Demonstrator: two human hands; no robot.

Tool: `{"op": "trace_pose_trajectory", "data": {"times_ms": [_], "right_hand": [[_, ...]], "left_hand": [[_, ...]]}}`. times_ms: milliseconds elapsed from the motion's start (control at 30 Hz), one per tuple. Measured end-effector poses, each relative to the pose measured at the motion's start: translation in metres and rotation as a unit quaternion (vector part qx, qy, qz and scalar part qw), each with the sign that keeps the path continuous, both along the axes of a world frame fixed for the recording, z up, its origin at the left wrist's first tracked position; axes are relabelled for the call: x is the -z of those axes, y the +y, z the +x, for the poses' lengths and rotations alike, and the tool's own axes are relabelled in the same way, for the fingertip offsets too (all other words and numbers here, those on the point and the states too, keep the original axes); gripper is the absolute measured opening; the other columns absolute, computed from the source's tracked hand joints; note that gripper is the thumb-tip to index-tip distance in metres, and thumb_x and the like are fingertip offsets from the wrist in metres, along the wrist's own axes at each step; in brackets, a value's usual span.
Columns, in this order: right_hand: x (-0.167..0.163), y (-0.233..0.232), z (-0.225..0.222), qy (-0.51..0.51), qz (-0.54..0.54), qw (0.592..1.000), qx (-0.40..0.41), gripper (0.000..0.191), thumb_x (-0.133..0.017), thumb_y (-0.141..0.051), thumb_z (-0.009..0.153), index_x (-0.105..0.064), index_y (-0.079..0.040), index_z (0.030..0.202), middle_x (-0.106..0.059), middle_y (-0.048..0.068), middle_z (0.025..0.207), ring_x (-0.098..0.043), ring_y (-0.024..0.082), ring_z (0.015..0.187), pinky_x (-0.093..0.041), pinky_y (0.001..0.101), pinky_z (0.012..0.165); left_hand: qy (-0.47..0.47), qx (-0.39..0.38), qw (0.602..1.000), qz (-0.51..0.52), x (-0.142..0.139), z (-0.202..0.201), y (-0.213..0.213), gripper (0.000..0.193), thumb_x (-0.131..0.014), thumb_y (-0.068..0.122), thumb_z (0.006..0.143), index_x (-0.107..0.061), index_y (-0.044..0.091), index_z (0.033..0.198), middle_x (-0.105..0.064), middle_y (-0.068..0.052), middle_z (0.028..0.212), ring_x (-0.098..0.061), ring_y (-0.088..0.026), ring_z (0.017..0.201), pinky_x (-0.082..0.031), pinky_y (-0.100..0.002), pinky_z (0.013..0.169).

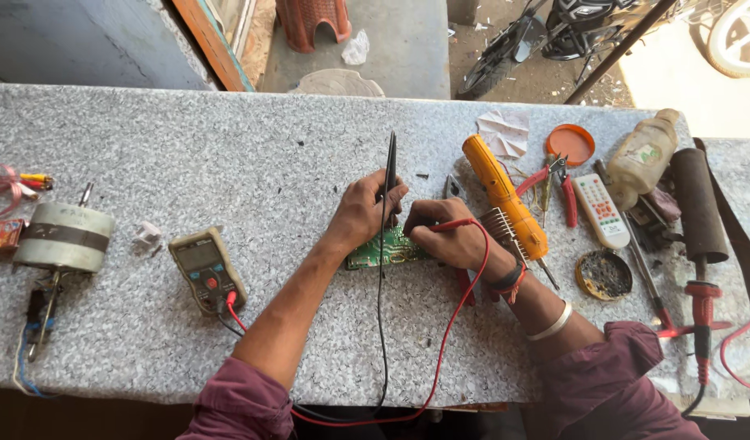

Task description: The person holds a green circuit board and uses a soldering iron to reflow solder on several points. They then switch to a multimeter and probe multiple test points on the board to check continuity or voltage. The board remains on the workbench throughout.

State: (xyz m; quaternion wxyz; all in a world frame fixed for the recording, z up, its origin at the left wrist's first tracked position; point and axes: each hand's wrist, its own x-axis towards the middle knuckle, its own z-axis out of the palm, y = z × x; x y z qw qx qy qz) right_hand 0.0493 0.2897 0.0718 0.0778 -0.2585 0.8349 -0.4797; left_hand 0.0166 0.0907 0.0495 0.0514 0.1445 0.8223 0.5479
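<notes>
**Speckled counter, two probes on a green board**

A grey speckled stone counter point(228, 155) is seen from above, with a street and parked motorbikes beyond its far edge. The left hand point(363, 213) is closed around a black probe point(390, 167), held upright with its tip down on a green circuit board point(383, 248). The right hand point(444, 236) is curled shut on a red probe point(452, 226), also pressed to the board. The board lies flat at mid-counter, partly hidden under both hands. Black and red leads are run back over the near edge to a multimeter point(208, 270) lying left of the left forearm.

Just right of the right hand, a yellow tool point(505, 195), red-handled pliers point(558, 183), a white remote point(600, 210), a round tin point(604, 275) and a plastic bottle point(642, 156) are crowded together. A small motor point(63, 236) is set near the left edge. Open room is left between multimeter and board, and across the far left half of the counter.
</notes>
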Motion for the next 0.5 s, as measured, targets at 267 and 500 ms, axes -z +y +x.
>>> {"op": "trace_pose_trajectory", "data": {"times_ms": [267, 500], "right_hand": [[-0.0033, 0.0018, 0.0043, -0.004, -0.007, 1.000, -0.005, 0.018, -0.059, -0.015, 0.078, -0.067, 0.001, 0.083, -0.062, 0.009, 0.060, -0.060, 0.015, 0.052, -0.050, 0.0333, 0.052], [-0.0046, 0.0031, 0.0047, 0.001, 0.001, 1.000, -0.007, 0.018, -0.059, -0.015, 0.078, -0.067, 0.001, 0.083, -0.062, 0.009, 0.060, -0.060, 0.016, 0.052, -0.050, 0.0339, 0.052]], "left_hand": [[0.012, -0.008, 0.999, -0.031, 0.0010, 0.0006, 0.0024, 0.029, -0.065, 0.036, 0.099, -0.067, 0.007, 0.098, -0.071, -0.004, 0.071, -0.069, -0.013, 0.062, -0.055, -0.033, 0.057], [-0.012, -0.005, 1.000, -0.014, -0.0010, 0.0028, 0.0040, 0.029, -0.064, 0.036, 0.099, -0.067, 0.007, 0.099, -0.071, -0.003, 0.071, -0.069, -0.011, 0.061, -0.055, -0.031, 0.056]]}}
